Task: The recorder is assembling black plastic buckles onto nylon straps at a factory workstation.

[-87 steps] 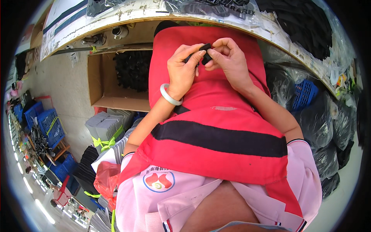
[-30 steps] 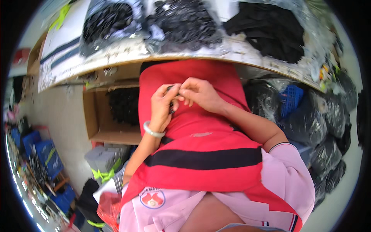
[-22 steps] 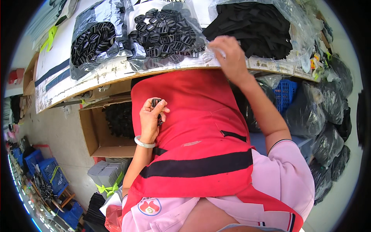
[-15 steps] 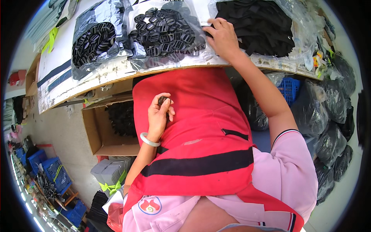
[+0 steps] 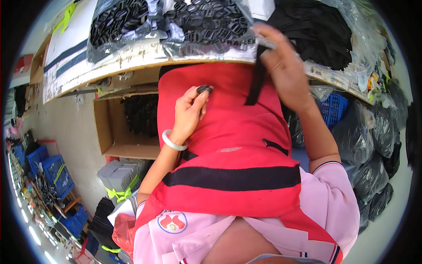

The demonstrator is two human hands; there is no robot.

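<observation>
The thumb and fingers of the left hand (image 5: 189, 113) are closed in a pinch on a small black plastic buckle (image 5: 203, 89), its far end clear of the fingertips, above the red apron (image 5: 220, 121) over the lap. The right hand (image 5: 286, 70), blurred, has its thumb and fingers drawn together on a black webbing strap (image 5: 256, 86), which hangs down in front of the worktable's edge, its lower end over the apron; buckle and strap are apart. A pale bangle (image 5: 172, 141) circles the left wrist. Beyond the hands, the front edge of the white, scuffed worktable (image 5: 125, 53) runs between the lap and the supplies on top: two clear plastic bags of black buckles, a left bag (image 5: 121, 24) and a middle bag (image 5: 206, 24), and a heap of black strap pieces (image 5: 325, 37) on clear plastic at the right. The right hand and forearm hide part of the table edge and the heap's near left border. Under the tabletop, left of the lap, an open cardboard box (image 5: 103, 127) holds black pieces (image 5: 140, 115) too shadowed to identify; nearer stands a grey fabric stack (image 5: 116, 174) tied with a yellow-green strip (image 5: 121, 193), beside a red plastic bag (image 5: 124, 231). To the right, a blue plastic basket (image 5: 335, 108) sits among filled black plastic bags (image 5: 356, 141).
</observation>
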